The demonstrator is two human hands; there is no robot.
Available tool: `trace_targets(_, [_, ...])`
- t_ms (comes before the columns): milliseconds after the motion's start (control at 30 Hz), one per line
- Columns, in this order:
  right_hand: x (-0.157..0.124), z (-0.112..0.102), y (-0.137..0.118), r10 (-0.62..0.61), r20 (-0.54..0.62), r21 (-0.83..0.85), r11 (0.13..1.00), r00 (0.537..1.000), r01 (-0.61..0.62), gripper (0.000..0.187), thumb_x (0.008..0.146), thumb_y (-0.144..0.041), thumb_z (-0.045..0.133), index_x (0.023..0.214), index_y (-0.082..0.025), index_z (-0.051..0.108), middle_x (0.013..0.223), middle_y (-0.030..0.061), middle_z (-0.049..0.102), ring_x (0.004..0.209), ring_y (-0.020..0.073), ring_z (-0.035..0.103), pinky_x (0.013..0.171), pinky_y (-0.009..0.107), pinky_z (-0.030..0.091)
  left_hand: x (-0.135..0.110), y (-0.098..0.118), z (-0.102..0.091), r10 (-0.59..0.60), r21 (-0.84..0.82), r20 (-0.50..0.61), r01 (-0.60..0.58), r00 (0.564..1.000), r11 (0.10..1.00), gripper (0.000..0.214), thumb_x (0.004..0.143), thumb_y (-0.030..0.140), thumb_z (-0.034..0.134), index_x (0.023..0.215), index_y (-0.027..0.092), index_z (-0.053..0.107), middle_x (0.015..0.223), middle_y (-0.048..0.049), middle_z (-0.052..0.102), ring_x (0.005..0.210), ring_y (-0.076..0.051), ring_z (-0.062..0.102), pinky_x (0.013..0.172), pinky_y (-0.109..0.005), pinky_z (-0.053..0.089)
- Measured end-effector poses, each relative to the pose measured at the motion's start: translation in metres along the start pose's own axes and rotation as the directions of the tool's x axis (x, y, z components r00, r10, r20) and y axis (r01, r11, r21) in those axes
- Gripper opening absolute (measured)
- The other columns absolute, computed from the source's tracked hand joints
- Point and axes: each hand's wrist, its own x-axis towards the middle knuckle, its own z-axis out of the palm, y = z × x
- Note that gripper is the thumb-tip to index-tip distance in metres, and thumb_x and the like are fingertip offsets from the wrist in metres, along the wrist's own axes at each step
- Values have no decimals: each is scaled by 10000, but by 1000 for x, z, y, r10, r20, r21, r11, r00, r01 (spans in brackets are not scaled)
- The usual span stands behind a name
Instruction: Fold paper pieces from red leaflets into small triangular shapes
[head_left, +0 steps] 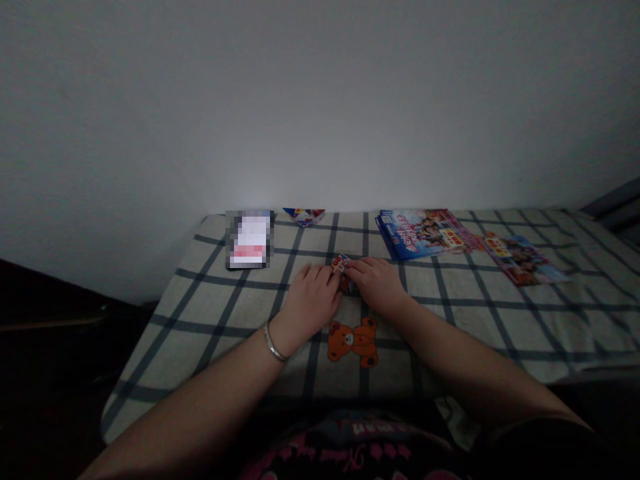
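Note:
Between my two hands lies a small piece of folded printed paper with red, yellow and blue patches, down on the checked tablecloth. My left hand, with a silver bangle at the wrist, presses its fingers closed on the paper's left side. From the right, my right hand has its fingers closed on the other side. Much of the paper is hidden under the fingers. Just below the hands, an orange bear is printed on the cloth.
A lit phone, its screen blurred, lies at the back left. By the wall sits a folded paper triangle. A stack of colourful leaflets lies back right, with another leaflet beside it. The wall borders the table's far edge.

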Motion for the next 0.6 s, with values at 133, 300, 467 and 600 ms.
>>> trace_targets(133, [0, -3, 0, 35, 6, 19, 999, 999, -35, 244, 964, -191, 495, 1086, -193, 707, 1187, 72, 703, 1036, 229, 609, 857, 351, 445, 1, 0, 0, -3, -9, 16, 4, 1000, 1000, 349, 923, 264, 538, 1225, 101, 596, 1066, -123, 634, 1020, -283, 560, 908, -436, 455])
trace_targets(300, [-1, -4, 3, 20, 4, 30, 999, 1000, -20, 283, 956, -192, 496, 1143, -206, 708, 1215, 69, 699, 1047, 231, 612, 896, 363, 433, 1, 0, 1, 1, -24, 3, -1, 1000, 1000, 381, 918, 249, 524, 1268, 107, 579, 1068, -128, 629, 1002, -280, 552, 895, -448, 454])
trace_targets(467, [-4, -8, 5, 49, 30, 6, 999, 998, -49, 278, 933, -183, 508, 1110, -180, 722, 1155, 86, 717, 1012, 234, 622, 898, 364, 431, 1, -2, 2, 3, -29, -1, -3, 1000, 1000, 410, 920, 248, 518, 1303, 108, 559, 1074, -125, 626, 1023, -281, 539, 894, -442, 454])
trace_targets(600, [-3, -11, 3, 78, 52, 10, 997, 996, -79, 266, 923, -175, 509, 1076, -175, 727, 1139, 90, 713, 1005, 228, 615, 896, 349, 441, 1, -1, 0, 21, -36, 12, -20, 1000, 999, 385, 930, 246, 508, 1296, 147, 577, 1100, -114, 630, 1023, -277, 532, 890, -434, 457])
